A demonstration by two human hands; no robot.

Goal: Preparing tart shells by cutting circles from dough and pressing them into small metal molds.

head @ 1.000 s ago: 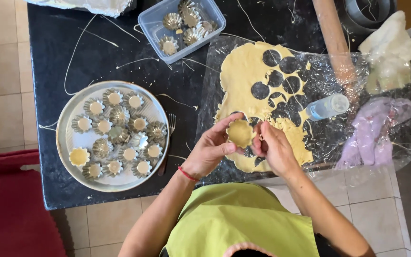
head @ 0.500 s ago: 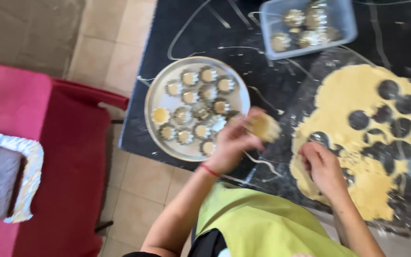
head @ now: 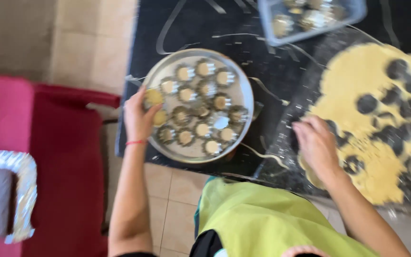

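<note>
The left hand (head: 138,116) pinches a dough-filled mould (head: 153,97) at the tray's (head: 243,85) nine o'clock edge, setting it among filled moulds, while the right hand (head: 316,145), fingers curled loosely, rests on the dough sheet (head: 357,81) at three o'clock on the desk (head: 200,28).

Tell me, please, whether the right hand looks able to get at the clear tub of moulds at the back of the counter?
Probably yes. The right hand rests on the dough sheet, and the tub lies beyond it with only flat dough and bare counter between. It would need a forward stretch; nothing tall stands in the way.
</note>
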